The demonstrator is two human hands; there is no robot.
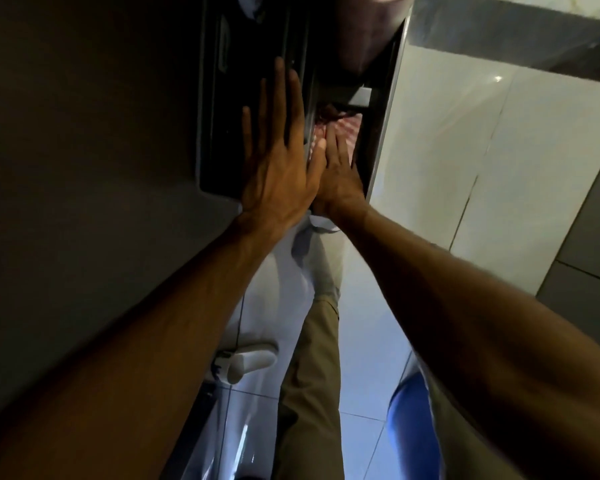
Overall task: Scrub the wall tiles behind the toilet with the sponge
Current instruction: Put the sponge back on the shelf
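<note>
No sponge shows anywhere in view. My left hand (278, 164) lies flat with its fingers spread against a dark framed panel (222, 109) high on the wall. Right beside it, my right hand (340, 174) reaches with straight fingers into the narrow gap between that panel and the white wall tiles (471, 157). Its fingertips rest by something with a red and white pattern (347, 128) inside the gap. The two hands touch at the thumb side. Neither hand holds anything that I can see.
The scene is dim. A metal strip (385, 116) edges the tiled wall. Below are a white curved fixture (278, 299), a white cylinder (253, 362), a blue rounded object (413, 431), my khaki trouser leg (309, 393) and pale floor tiles (364, 375).
</note>
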